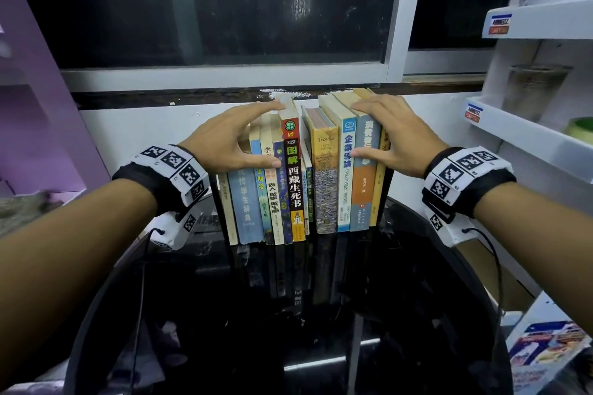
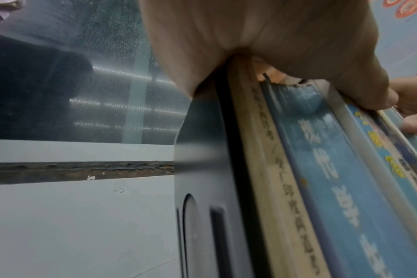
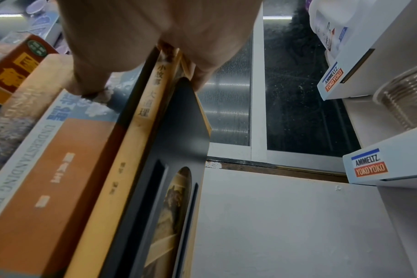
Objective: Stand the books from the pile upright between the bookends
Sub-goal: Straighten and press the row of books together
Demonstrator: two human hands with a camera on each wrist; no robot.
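Standing upright on the dark glossy table (image 1: 321,314), the row of books (image 1: 301,176) fills the space between the left bookend (image 2: 202,169) and the right bookend (image 3: 179,131). The left hand (image 1: 224,138) and right hand (image 1: 385,135) each clasp an end of the row, fingers over the tops, thumbs on the spines. No pile is visible, so the task looks nearly done; a small gap remains mid-row.

Dim indoor light, the window (image 1: 224,3) behind dark. The glossy black worktop (image 1: 288,314) mirrors the book spines (image 1: 296,183) and catches white glare streaks. Wide-angle bending curves the edges; both wrist views are soft, with close skin blurred.
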